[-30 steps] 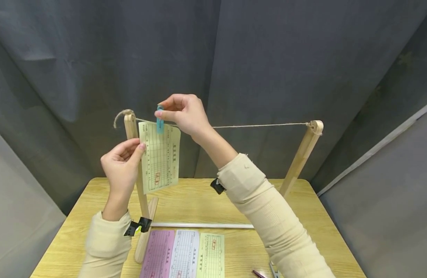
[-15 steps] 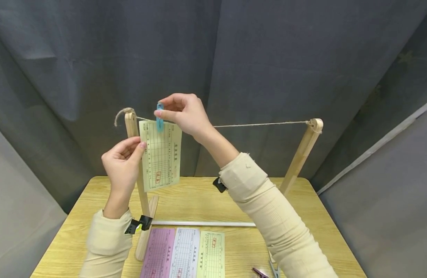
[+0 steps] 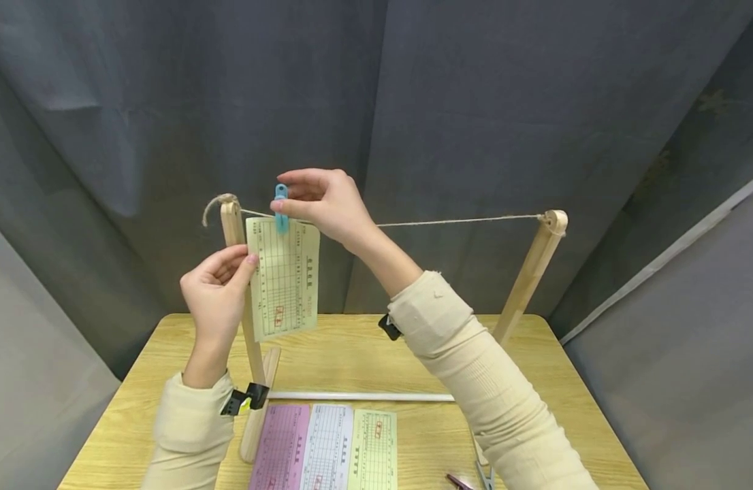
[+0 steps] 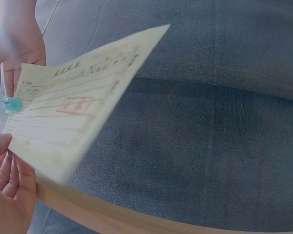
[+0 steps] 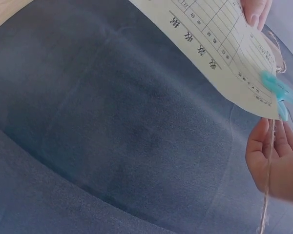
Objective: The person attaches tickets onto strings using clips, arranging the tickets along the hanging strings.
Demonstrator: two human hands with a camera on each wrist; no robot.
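Observation:
In the head view my left hand pinches the left edge of a pale yellow receipt slip between thumb and fingers. The slip hangs upright at the twine, near the left wooden post. A light blue clothespin sits over the slip's top edge at the twine. My right hand has its thumb on the clothespin's near side and its fingers behind, holding it. The right wrist view shows the clothespin across the slip's edge beside the twine.
Pink, white and yellow slips lie side by side on the table. A dark red clothespin and a grey clothespin lie near the front. The right post and a white rod belong to the stand.
Both hands stay almost in place. The slip has turned slightly to face the head camera more, and the right fingertips now sit a little apart from the clothespin's top end.

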